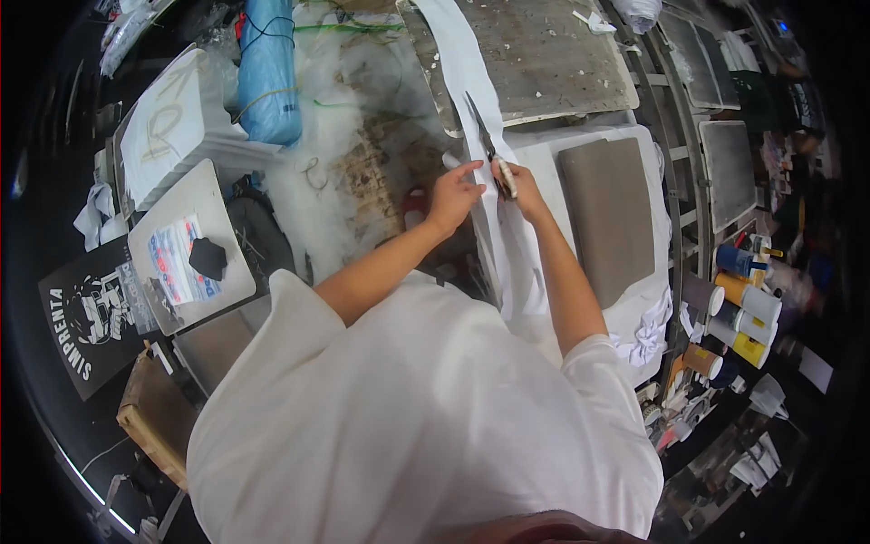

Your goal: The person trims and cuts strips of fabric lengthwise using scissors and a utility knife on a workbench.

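A long white strip of cloth [464,63] runs from the far edge of the grey board down between my hands and on toward my body. My right hand [523,192] is closed around the handles of a pair of scissors [505,180]. Their dark blades lie over the strip and point away from me. At the strip's left edge is my left hand [453,198], its index finger stretched out and the fingers apart. I see nothing held in it, though its fingertips are close to the cloth.
Beyond my hands is a stained grey board [553,63]. To the right lies a grey-brown panel [609,218] on a white-covered surface, with several ink pots [748,299] farther right. A blue wrapped roll [269,72] and stacked white sheets [177,127] stand to the left.
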Tool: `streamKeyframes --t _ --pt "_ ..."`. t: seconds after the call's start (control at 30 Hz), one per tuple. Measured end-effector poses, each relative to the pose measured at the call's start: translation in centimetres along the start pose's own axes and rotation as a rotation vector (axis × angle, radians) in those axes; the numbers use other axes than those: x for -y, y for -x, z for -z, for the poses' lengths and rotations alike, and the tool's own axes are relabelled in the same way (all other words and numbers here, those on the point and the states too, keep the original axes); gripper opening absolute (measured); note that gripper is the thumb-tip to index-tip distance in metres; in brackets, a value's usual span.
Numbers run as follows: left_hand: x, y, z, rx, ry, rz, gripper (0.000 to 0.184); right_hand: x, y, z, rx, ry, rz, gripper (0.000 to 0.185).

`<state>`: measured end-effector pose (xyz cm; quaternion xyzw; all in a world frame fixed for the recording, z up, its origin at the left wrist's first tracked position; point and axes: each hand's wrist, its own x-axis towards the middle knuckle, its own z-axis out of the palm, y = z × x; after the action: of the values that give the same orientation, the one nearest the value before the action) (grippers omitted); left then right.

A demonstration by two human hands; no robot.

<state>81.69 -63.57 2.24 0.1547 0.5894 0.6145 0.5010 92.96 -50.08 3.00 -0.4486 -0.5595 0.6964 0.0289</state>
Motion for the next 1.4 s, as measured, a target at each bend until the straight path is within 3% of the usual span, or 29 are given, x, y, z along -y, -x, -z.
streamKeyframes --t 0.3,0.57,0.8,0.87,0.97,1.2,1.3,1.4 --pt "0.1 -0.4 0.1 0.001 0.001 0.003 0.048 -0.9 -1.0 -0.4 -0.070 0.198 0.091 0.053" --pt "-0.5 0.4 -0.1 0.023 0.027 -0.008 0.048 0.1 -2.9 -0.5 -0.017 0.070 -0.020 0.054" --pt "0.5 0.5 0.5 0.031 0.034 0.008 0.050 -0.5 -2.7 -0.3 -0.003 0.162 0.097 0.056" --pt "0.5 0.6 0.6 0.034 0.013 0.005 0.050 0.3 -3.0 -0.5 0.023 0.055 -0.043 0.055" --pt "0.1 0.6 0.8 0.038 -0.008 0.010 0.050 1.7 -3.5 -1.1 0.003 0.024 -0.066 0.053" --pt "-0.8 1.1 0.5 0.058 0.026 0.024 0.050 1.3 -3.5 -2.0 -0.093 0.163 0.144 0.061" --pt "-1.0 1.3 0.5 0.051 0.044 0.027 0.049 2.4 -3.7 -1.6 -0.049 0.109 -0.019 0.060" --pt "-1.6 1.5 0.3 0.049 0.044 0.027 0.048 2.0 -5.6 -1.9 -0.107 0.122 0.066 0.059"
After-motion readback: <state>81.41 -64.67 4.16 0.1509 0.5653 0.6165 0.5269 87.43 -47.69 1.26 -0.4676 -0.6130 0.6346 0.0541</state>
